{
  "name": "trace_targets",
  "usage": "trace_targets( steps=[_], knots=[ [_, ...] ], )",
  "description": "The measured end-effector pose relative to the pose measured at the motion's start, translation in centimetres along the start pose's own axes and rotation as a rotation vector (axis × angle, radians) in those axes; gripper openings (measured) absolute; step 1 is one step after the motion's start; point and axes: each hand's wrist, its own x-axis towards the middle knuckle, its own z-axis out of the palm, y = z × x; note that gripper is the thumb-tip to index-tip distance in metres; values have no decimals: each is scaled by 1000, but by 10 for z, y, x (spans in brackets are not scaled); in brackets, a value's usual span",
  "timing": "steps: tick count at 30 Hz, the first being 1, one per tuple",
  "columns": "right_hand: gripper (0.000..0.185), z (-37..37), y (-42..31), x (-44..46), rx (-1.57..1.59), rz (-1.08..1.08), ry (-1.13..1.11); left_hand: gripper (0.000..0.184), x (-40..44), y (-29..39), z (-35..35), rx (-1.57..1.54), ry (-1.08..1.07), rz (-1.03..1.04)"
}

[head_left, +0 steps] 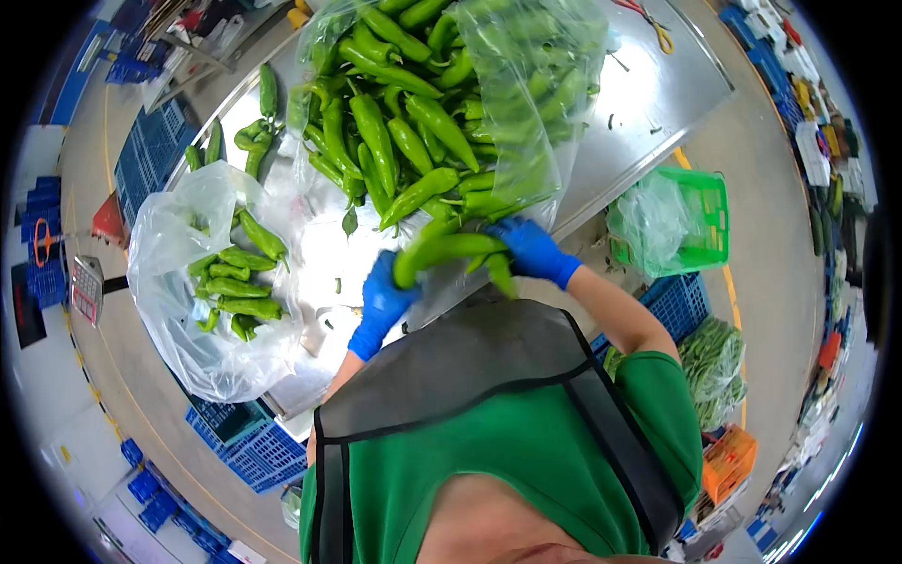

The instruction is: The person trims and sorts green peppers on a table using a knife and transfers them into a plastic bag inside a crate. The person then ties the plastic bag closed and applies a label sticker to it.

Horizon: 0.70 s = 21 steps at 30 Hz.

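My left hand [385, 299], in a blue glove, is closed round the near end of a long green pepper [446, 248] at the table's front edge. My right hand [528, 248], also gloved in blue, grips several green peppers [501, 273] at the other side of it; some of its fingers are hidden. Just beyond both hands lies a big heap of green peppers [413, 132], in and under a clear plastic bag [521, 103]. Left of my left hand, an open clear bag [169, 273] holds a smaller group of green peppers [242, 287].
The metal table [648, 94] carries loose peppers [256, 139] at the left and red-handled scissors [662, 33] at the far right. A green crate [709, 221] with plastic stands beside the table on the right. Blue crates [240, 451] stand below left. A scale display [86, 291] is farther left.
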Motion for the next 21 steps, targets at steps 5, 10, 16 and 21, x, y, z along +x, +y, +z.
trace_targets(
  steps=[5, 10, 16, 21],
  knots=[
    [58, -19, -36, 17, 107, 15, -18, 69, 98, -2, 5, 343, 212, 458],
    [58, -47, 3, 14, 219, -26, 165, 74, 112, 3, 36, 789, 193, 196],
    [52, -32, 14, 7, 406, 125, 55, 53, 60, -25, -12, -363, 82, -17],
    [41, 19, -13, 17, 673, 4, 107, 38, -5, -74, -2, -1449, -37, -368]
  ],
)
